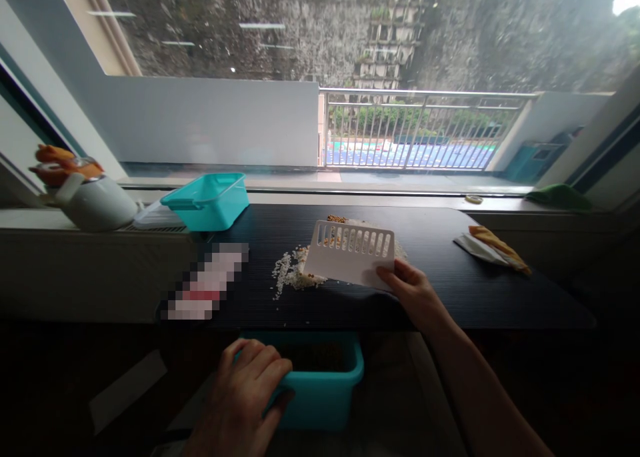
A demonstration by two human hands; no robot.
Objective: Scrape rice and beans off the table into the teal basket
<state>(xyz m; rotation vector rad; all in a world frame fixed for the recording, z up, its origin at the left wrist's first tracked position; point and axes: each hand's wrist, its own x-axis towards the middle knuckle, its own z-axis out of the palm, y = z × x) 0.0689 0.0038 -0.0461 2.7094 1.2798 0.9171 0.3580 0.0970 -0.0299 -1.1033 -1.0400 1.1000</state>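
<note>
My right hand (413, 290) grips the lower right corner of a flat white slotted scraper (345, 260). The scraper is tilted over a spread of white rice-like grains (285, 270), with some orange-brown grains (337, 219) at its far edge. Part of the pile is hidden behind the scraper. Below the table's front edge, my left hand (255, 383) is closed over the left rim of a teal bin (325, 377). Dark brownish contents show dimly inside this bin.
On the black table (425, 243), another teal bin (220, 203) stands at the back left, near a grey-white pot (100, 200). A blurred-out pink item (210, 283) lies left, and a folded tan-and-white cloth-like item (493, 249) lies right. Behind is a window.
</note>
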